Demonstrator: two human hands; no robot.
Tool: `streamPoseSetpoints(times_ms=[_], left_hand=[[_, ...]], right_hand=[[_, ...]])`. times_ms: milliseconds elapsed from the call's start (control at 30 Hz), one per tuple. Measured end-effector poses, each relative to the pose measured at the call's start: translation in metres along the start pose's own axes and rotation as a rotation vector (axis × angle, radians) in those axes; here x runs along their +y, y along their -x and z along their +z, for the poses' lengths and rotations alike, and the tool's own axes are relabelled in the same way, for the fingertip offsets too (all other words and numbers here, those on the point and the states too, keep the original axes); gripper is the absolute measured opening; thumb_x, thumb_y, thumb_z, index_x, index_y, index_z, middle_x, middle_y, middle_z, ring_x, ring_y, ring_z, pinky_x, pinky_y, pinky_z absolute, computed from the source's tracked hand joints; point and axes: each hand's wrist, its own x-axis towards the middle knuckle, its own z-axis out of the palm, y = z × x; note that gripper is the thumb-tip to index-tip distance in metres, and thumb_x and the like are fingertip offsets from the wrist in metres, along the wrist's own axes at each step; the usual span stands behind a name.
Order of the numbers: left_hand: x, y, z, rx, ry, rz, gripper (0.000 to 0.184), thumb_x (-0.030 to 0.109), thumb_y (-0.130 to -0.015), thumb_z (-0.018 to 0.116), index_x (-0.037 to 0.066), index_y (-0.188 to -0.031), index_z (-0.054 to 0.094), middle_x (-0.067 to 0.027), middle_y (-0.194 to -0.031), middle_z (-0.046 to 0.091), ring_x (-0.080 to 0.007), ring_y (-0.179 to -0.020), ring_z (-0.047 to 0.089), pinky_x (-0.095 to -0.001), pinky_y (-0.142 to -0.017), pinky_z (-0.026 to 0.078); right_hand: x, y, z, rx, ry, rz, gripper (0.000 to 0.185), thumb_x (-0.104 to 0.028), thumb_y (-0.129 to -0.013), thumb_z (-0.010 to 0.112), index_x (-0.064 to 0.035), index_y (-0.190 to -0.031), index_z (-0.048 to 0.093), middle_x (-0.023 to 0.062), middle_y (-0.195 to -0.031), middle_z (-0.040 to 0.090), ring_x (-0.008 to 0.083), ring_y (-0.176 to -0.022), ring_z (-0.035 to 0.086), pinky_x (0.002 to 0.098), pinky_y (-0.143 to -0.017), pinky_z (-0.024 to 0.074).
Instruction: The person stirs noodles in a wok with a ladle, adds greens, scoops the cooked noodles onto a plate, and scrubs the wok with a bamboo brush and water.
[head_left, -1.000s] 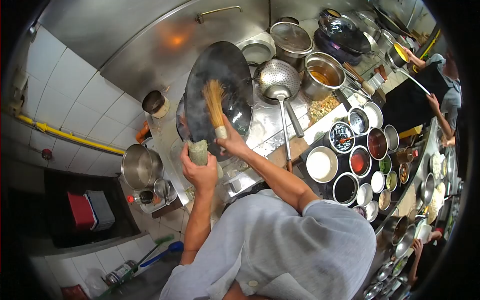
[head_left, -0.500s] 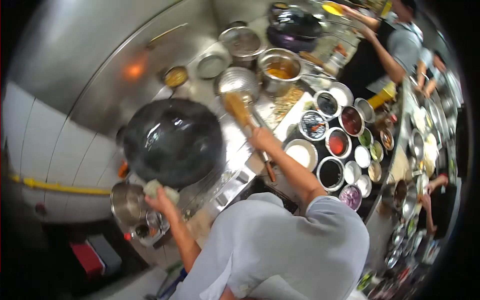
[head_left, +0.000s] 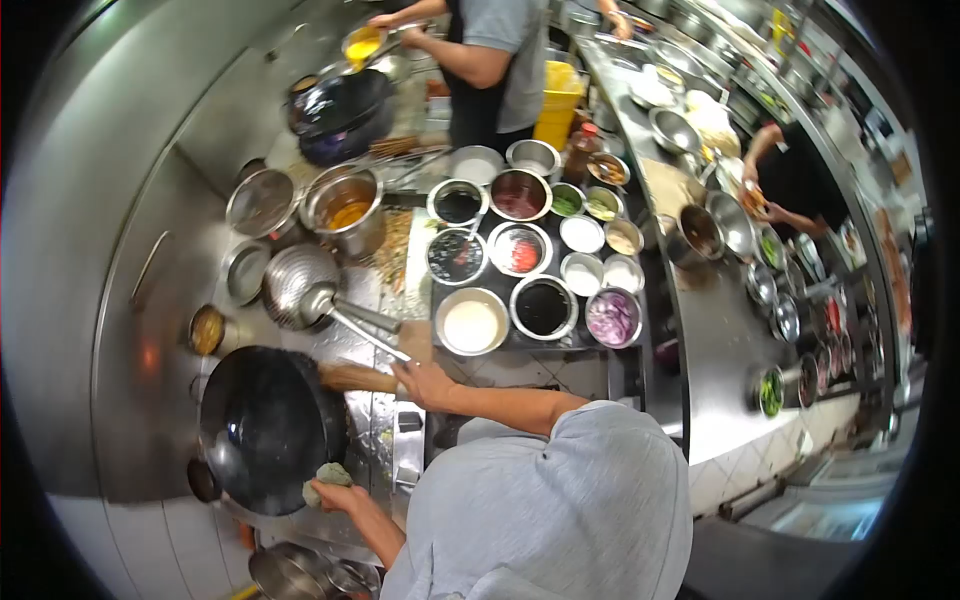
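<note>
A large dark wok (head_left: 262,430) sits at the left on the metal stove. My left hand (head_left: 342,496) is closed around a greyish folded cloth (head_left: 328,480), which presses against the near rim of the wok. My right hand (head_left: 424,385) grips a bamboo wok brush (head_left: 352,377), its bristles reaching the wok's right rim. Just beyond this hand, a ladle (head_left: 318,300) rests on a perforated strainer (head_left: 290,275). The ladle's handle ends beside my right fingers; whether they touch it, I cannot tell.
Behind the strainer stands a metal pot (head_left: 345,205) with orange liquid. Several seasoning bowls, one with chopped purple onion (head_left: 612,318), fill the stand to the right. At the back, a co-worker (head_left: 495,70) tips a yellow bowl over another wok (head_left: 345,110). A steel pot (head_left: 290,572) stands at the lower left.
The view has turned to the right. The brush has gone from over the strainer to the wok's rim. My left hand has brought the cloth against the wok.
</note>
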Motion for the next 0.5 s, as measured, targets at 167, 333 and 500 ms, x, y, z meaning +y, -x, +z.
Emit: streamPoseSetpoints(times_ms=[167,333,500], left_hand=[[0.003,0.029,0.058,0.1,-0.089,-0.07,0.058,0.03,-0.084,0.069,-0.017,-0.114,0.053,-0.0233,-0.114,0.062,-0.0327,-0.094,0.067,-0.0415,-0.077,0.058],[0.009,0.029,0.069,0.098,-0.019,-0.194,0.059,0.035,-0.08,0.073,-0.014,-0.109,0.056,-0.0223,-0.114,0.064,-0.0344,-0.098,0.067,-0.0428,-0.081,0.059],[-0.029,-0.009,-0.001,-0.234,-0.112,-0.087,0.058,0.044,-0.085,0.067,-0.006,-0.113,0.061,-0.0199,-0.11,0.065,-0.0336,-0.099,0.065,-0.0425,-0.082,0.054]], right_hand=[[0.017,0.055,-0.048,-0.076,-0.114,-0.086,0.063,-0.024,-0.084,0.069,-0.0061,-0.139,0.043,0.016,-0.116,0.054,0.0334,-0.101,0.057,0.0433,-0.078,0.0481],[0.048,0.12,-0.067,-0.077,-0.206,0.014,0.053,-0.027,-0.089,0.065,-0.0078,-0.135,0.048,0.016,-0.114,0.056,0.0344,-0.101,0.058,0.0458,-0.084,0.049],[0.069,0.185,-0.051,-0.051,-0.264,0.299,0.042,-0.031,-0.094,0.058,-0.0085,-0.129,0.055,0.0167,-0.108,0.059,0.0355,-0.105,0.059,0.0457,-0.089,0.0489]])
